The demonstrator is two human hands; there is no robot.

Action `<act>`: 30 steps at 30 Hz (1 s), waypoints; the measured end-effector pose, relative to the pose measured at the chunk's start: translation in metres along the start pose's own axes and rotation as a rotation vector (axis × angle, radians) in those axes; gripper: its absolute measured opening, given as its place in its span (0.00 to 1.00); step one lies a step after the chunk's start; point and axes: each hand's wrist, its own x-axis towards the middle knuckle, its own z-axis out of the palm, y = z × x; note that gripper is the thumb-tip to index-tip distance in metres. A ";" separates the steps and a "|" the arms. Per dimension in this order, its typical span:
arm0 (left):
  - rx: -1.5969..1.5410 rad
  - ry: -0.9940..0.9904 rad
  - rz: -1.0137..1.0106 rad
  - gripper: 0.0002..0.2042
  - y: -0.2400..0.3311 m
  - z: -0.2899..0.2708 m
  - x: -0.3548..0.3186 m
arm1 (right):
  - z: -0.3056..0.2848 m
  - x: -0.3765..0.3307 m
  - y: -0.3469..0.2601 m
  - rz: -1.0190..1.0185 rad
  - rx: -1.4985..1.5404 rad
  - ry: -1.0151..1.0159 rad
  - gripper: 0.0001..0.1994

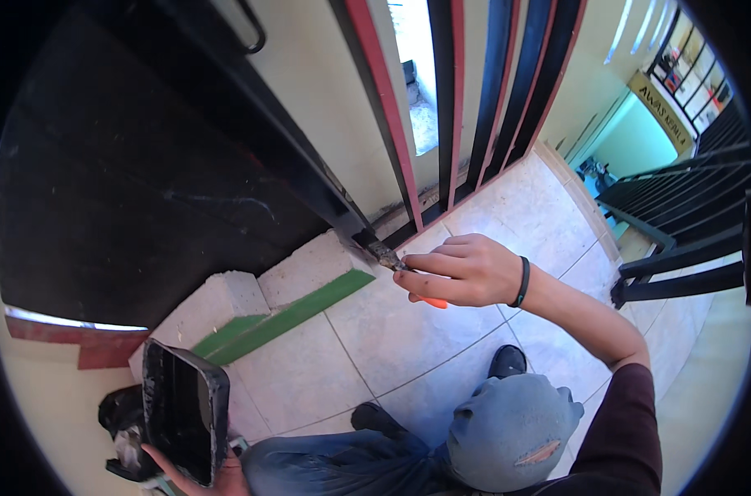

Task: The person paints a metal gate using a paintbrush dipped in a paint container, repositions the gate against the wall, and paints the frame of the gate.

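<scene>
My right hand [475, 271] is closed round a paintbrush [385, 255] whose orange handle end [434, 302] shows below the fingers. Dark, paint-smeared bristles touch, or nearly touch, the bottom of a black metal post [330, 197]. I cannot tell whether they make contact. At the lower left my left hand [229, 478] grips a rectangular black paint container [217, 382] from beneath, the thumb along one side. The container is tilted toward me, and its inside is dark and coated. How much paint it holds I cannot make out.
A black metal panel [144, 190] fills the left. Red-edged black bars [392, 124] stand beyond the post. White steps with a green edge [301, 310] rise from the pale tiled floor [408, 331]. Black railings [681, 211] run at right; a black plastic bag [121, 409] lies lower left.
</scene>
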 end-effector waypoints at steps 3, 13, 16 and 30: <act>-0.003 0.023 0.015 0.36 -0.001 0.001 -0.002 | 0.003 -0.005 0.020 -0.041 -0.049 -0.117 0.17; -0.063 0.008 0.028 0.38 -0.008 0.011 -0.008 | -0.062 0.065 0.020 -0.172 -0.028 0.362 0.15; -0.072 0.012 0.010 0.39 -0.014 0.017 -0.004 | -0.040 0.026 0.008 -0.119 0.018 0.189 0.15; -0.098 -0.036 -0.056 0.36 -0.018 0.032 -0.010 | -0.063 0.063 0.044 -0.182 -0.050 0.315 0.16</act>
